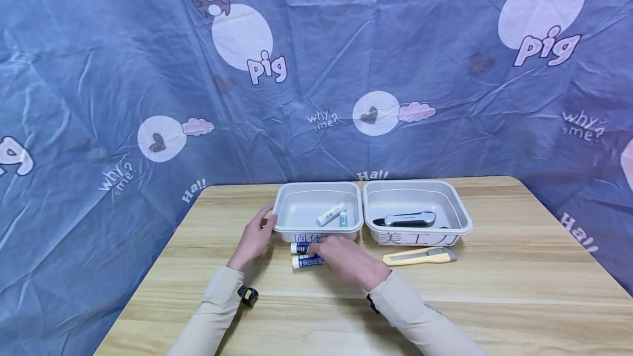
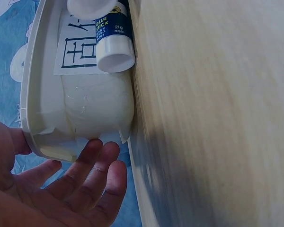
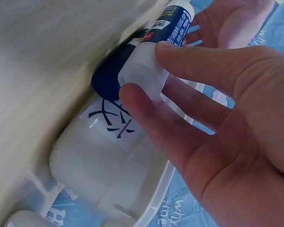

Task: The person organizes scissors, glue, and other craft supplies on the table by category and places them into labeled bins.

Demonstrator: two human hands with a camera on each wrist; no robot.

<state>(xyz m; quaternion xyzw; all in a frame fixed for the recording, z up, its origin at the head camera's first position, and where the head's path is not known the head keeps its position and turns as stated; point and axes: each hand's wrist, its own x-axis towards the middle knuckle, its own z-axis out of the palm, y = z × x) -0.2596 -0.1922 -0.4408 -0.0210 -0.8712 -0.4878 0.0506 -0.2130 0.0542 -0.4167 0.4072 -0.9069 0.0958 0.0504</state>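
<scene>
My right hand pinches a blue-and-white glue stick between thumb and fingertips, in front of the left white plastic tray. A second glue stick lies on the table against that tray's labelled front wall; in the right wrist view its dark blue end shows behind the held one. At the tray's left end, my left hand holds the edge, thumb over the rim and fingertips at the outer wall. Inside the tray lie a white glue stick and a shorter teal-labelled one.
Right beside it stands a second white tray, also labelled, with a grey-and-black utility knife inside. A yellow utility knife lies on the wooden table before it. Behind the table hangs a blue printed cloth.
</scene>
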